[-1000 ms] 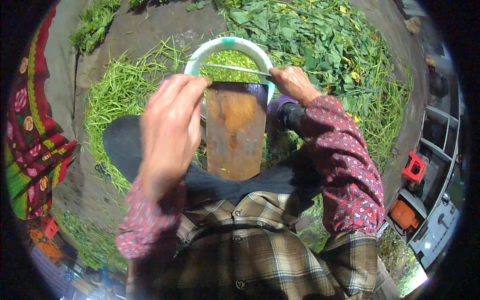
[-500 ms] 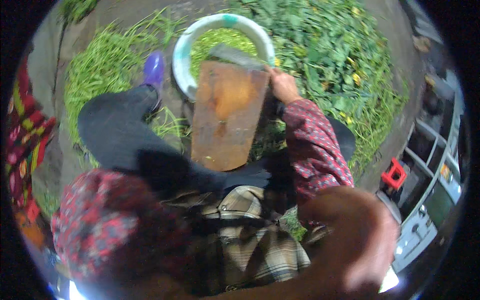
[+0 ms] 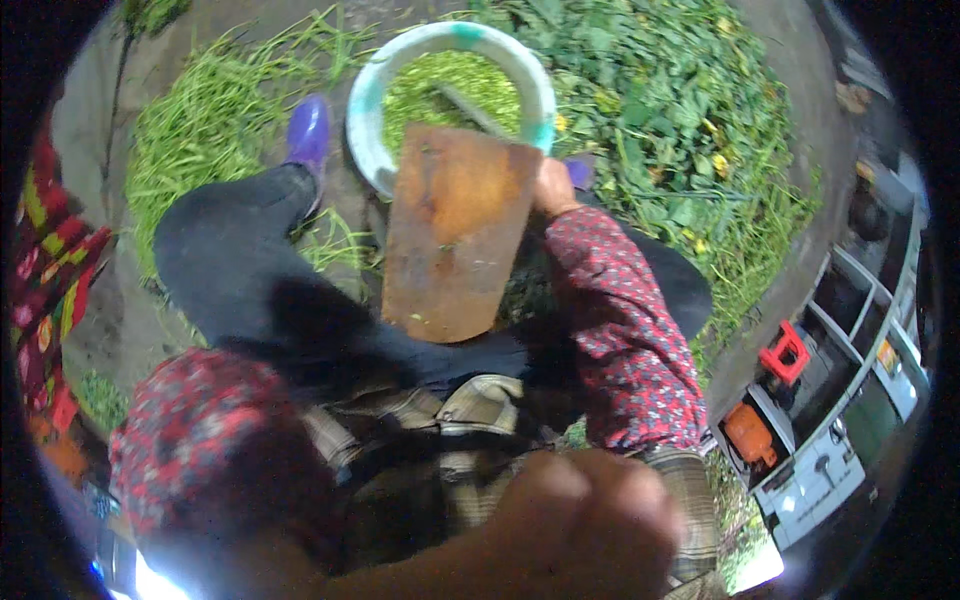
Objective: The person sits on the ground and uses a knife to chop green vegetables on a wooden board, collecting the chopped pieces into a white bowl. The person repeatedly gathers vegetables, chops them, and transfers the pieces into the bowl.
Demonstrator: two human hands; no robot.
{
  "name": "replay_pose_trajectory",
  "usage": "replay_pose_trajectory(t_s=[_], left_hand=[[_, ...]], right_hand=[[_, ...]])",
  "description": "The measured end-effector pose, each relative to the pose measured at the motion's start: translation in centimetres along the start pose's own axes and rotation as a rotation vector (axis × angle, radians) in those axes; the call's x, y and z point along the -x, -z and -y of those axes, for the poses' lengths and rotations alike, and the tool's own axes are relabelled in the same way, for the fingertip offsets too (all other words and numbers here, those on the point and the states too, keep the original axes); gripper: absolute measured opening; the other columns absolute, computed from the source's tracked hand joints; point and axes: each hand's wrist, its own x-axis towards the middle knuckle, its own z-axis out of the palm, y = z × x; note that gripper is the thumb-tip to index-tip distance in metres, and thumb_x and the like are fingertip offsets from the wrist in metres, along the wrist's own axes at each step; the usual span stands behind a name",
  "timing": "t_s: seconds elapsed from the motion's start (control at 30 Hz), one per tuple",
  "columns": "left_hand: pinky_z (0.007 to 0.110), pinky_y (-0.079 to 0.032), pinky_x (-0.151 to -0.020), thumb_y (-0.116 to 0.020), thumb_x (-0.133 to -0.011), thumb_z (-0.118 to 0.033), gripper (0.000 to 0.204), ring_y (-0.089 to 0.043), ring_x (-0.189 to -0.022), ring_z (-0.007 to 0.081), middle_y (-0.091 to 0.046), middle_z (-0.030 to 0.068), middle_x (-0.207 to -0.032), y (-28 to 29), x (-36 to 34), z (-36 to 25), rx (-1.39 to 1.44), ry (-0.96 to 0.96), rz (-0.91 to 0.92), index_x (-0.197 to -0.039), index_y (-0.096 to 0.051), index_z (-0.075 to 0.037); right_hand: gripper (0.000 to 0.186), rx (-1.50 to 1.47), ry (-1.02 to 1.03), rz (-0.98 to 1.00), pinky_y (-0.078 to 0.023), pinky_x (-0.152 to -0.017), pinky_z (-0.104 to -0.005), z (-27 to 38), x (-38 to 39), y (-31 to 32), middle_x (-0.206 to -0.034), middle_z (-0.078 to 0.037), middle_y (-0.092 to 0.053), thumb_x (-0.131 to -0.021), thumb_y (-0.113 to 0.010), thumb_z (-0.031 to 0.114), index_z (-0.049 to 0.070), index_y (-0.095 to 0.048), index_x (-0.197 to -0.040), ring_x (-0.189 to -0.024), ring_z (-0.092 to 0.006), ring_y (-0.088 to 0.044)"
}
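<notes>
My right hand [image 3: 553, 187] is closed at the right edge of a brown wooden board [image 3: 460, 235], its fingers mostly hidden. It grips a knife [image 3: 468, 108], whose grey blade reaches over a white and green basin [image 3: 366, 110]. Chopped greens [image 3: 420, 85] lie inside the basin. The board's far end overlaps the near rim, and its near end is by my legs. My left hand [image 3: 600, 510] looms blurred at the bottom, close to the camera and away from the board. Its fingers are too unclear to read.
Long green stems [image 3: 205, 125] lie at the left, beside a purple boot [image 3: 308, 130]. Leafy greens with yellow flowers [image 3: 660, 110] are heaped at the right. Farther right are a grey compartmented case [image 3: 810, 490], a red plastic piece [image 3: 785, 352] and an orange object [image 3: 750, 435].
The knife blade has turned from showing its flat side to nearly edge-on. My right hand has moved slightly nearer and left. My left hand has swung left across the bottom.
</notes>
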Motion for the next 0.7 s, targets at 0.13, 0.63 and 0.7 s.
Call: replay_pose_trajectory(t_s=[0.13, 0.63, 0.7], left_hand=[[0.027, -0.047, -0.058, -0.062, -0.071, -0.009, 0.011, -0.059, -0.072, 0.0192, -0.06, 0.0054, -0.078, 0.1, 0.0, 0.6, -0.006, -0.015, -0.015, -0.081, -0.063, -0.005], [0.029, -0.043, -0.046, -0.05, -0.082, -0.006, 0.017, -0.052, -0.05, 0.0143, -0.056, 0.0089, -0.059, -21.3, 2.5, 24.0, 0.93, 1.218, -0.188, -0.074, -0.061, 0.004], [0.03, -0.038, -0.044, -0.05, -0.082, -0.012, 0.02, -0.048, -0.049, 0.0165, -0.054, 0.0092, -0.061, -29.5, 8.4, 29.4, 0.819, 1.461, 0.108, -0.068, -0.058, 0.0]], right_hand=[[0.021, 0.258, 0.307, -0.018, -0.049, -0.056, -0.0426, -0.8, -0.4, -1.2, -0.075, -0.016, -0.058, -0.076, -0.05, 0.014, 0.003, -0.059, -0.092, -0.067, -0.0289, -0.06], [0.048, 0.484, 0.187, -0.1, -0.043, -0.066, -0.0405, -2.6, 0.2, 0.8, -0.088, -0.009, -0.049, -0.079, -0.044, 0.007, 0.009, -0.041, -0.127, -0.084, -0.025, -0.051], [0.048, 0.447, 0.168, -0.087, -0.041, -0.067, -0.0395, -2.8, -0.3, 0.0, -0.087, -0.009, -0.049, -0.079, -0.045, 0.008, 0.009, -0.041, -0.128, -0.085, -0.0254, -0.051]])
